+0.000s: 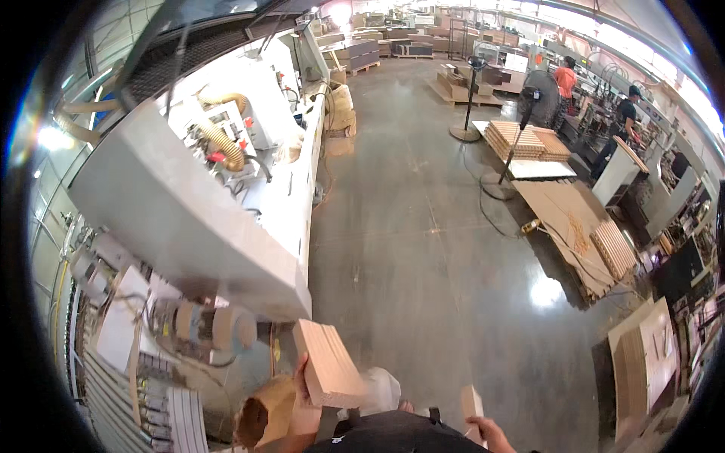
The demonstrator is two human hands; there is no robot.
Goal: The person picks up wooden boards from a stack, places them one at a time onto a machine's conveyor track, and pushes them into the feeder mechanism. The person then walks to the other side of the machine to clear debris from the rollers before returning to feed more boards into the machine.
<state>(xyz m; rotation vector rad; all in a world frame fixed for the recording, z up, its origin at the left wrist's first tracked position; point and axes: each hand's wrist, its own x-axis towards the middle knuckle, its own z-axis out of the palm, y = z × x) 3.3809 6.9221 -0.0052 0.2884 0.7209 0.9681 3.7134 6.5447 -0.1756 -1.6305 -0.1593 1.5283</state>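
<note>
Low in the view, to the left of my body, a stack of light wooden boards (pixel 327 364) is tilted away from me. My left hand (pixel 302 381) is closed around its left side; the fingers beneath are partly hidden. On the right, a narrow light wooden board (pixel 473 403) points upward. My right hand (pixel 492 432) grips its lower end, close to the bottom edge of the picture. The two hands are well apart, on either side of my dark clothing.
A large grey-white machine (pixel 189 219) with yellow hoses fills the left. Beside my left forearm is a brown cardboard-coloured roll or bag (pixel 266 411). Pedestal fans (pixel 504 181), board stacks (pixel 521 141) and a cardboard-covered pallet (pixel 563 219) line the right. Two people (pixel 623 121) work farther off.
</note>
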